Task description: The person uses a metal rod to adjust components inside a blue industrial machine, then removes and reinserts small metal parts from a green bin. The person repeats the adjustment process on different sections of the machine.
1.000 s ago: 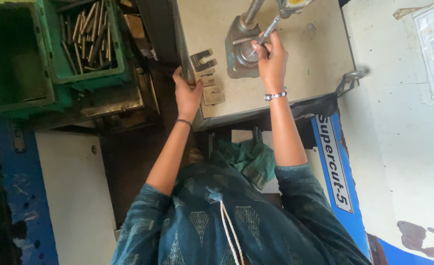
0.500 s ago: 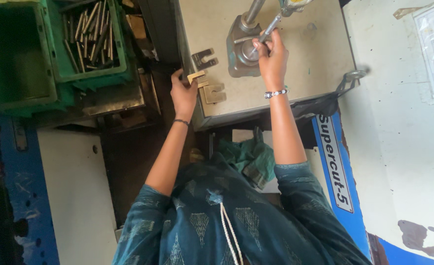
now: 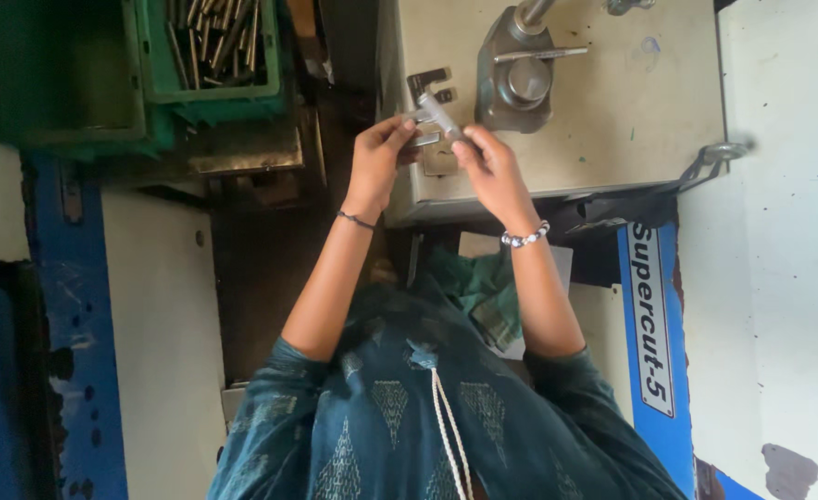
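Both my hands meet over the front edge of a beige machine table (image 3: pixel 612 120). My left hand (image 3: pixel 378 157) and my right hand (image 3: pixel 487 167) together pinch a short grey metal rod (image 3: pixel 438 116) that lies slanted between their fingertips. Just behind it on the table rest flat slotted metal gauges (image 3: pixel 427 83). Further back stands a grey metal fixture (image 3: pixel 515 83) with a round post and a thin side handle (image 3: pixel 543 54). I wear a dark thread on the left wrist and a beaded bracelet on the right.
A green plastic crate (image 3: pixel 214 46) with several metal rods stands at the upper left, beside a second green crate (image 3: pixel 57 74). A metal lever (image 3: pixel 719 153) sticks out at the table's right. A blue machine panel (image 3: pixel 654 324) runs down the right.
My right hand has let go of the fixture's handle and come down to the table's front edge. My left hand has risen from the gauges. Both now hold the metal rod between them.
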